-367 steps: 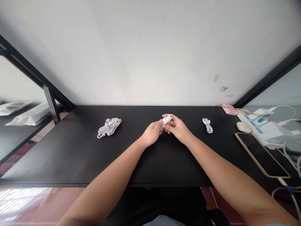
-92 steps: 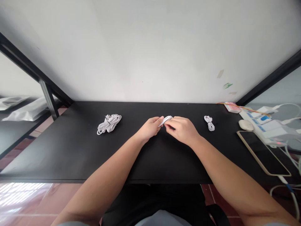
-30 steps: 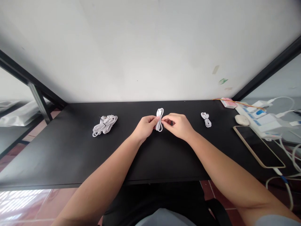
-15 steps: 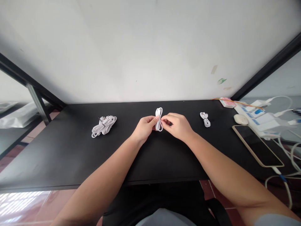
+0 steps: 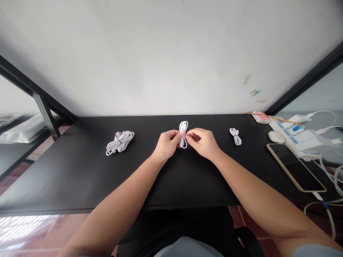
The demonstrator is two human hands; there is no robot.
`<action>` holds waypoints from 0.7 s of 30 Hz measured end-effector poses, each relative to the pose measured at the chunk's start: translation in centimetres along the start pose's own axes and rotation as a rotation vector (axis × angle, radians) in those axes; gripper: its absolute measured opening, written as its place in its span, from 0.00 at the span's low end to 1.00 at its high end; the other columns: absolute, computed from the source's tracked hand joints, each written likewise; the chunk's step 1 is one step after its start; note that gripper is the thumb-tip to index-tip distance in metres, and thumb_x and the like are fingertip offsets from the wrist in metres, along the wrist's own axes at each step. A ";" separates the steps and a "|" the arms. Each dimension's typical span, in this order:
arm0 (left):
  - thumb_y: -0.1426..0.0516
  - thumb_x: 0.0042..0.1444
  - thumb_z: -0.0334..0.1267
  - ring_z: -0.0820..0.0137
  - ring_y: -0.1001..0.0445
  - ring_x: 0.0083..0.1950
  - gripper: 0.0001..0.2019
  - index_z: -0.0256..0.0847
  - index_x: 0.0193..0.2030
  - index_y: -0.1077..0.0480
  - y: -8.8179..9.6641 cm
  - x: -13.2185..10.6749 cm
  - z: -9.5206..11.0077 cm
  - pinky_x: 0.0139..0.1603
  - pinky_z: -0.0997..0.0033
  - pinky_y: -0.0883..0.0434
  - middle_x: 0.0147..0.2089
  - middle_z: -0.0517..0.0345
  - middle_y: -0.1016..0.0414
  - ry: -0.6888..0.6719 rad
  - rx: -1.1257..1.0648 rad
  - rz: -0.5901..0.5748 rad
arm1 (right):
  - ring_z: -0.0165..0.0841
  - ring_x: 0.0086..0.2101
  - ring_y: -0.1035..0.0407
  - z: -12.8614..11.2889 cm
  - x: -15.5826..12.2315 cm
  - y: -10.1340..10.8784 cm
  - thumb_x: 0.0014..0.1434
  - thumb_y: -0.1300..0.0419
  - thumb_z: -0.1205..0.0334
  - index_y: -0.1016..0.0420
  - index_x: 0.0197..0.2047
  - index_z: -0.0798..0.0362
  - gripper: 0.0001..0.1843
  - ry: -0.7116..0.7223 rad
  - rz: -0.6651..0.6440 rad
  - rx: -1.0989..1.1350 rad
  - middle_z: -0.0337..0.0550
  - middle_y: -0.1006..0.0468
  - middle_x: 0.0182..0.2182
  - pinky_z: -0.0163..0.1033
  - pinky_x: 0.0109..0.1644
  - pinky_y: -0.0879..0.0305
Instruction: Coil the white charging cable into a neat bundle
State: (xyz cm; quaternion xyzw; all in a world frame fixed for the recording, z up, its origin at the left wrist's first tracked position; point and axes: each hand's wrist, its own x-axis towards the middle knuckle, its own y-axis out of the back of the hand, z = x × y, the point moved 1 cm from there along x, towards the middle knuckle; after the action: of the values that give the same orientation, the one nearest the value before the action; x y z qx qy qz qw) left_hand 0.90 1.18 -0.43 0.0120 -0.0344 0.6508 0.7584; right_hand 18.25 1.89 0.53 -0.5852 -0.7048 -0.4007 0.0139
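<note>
A white cable (image 5: 183,125), coiled into a narrow upright bundle, is held above the black table by my left hand (image 5: 166,145), its thumb pressed across the bundle's middle. My right hand (image 5: 204,142) is pinched closed at the right side of that same middle; whatever lies between its fingertips is too small to make out. To the left lies a pile of white cables (image 5: 119,143), bound with dark ties. On the right lies a single coiled white cable (image 5: 235,137) with a dark tie round its waist.
A phone (image 5: 296,167) with a charging cable plugged in lies at the table's right side. Beyond it are a white earbud case (image 5: 276,137), a power strip (image 5: 286,130) with several chargers and a pink box (image 5: 261,117). A white wall (image 5: 160,57) rises behind the table (image 5: 66,171).
The whole view has shifted slightly. My right fingertips have drawn together into a tighter pinch beside the coiled cable, while my left hand keeps its grip.
</note>
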 end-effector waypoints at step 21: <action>0.40 0.60 0.54 0.72 0.31 0.28 0.20 0.36 0.37 0.23 0.2 0.0 -0.6 0.30 0.72 0.34 0.28 0.56 0.26 -0.080 0.146 0.042 | 0.32 0.28 0.31 1.1 0.1 -0.7 0.60 0.37 0.54 0.21 0.35 0.53 0.10 -0.315 -0.055 0.279 0.43 0.20 0.30 0.38 0.32 0.36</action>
State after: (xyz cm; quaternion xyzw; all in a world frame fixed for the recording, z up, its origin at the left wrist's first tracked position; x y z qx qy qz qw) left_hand 0.69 1.27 -1.07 0.0925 -0.0176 0.6664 0.7397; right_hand 18.12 2.57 -0.56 -0.6135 -0.7627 -0.2030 -0.0266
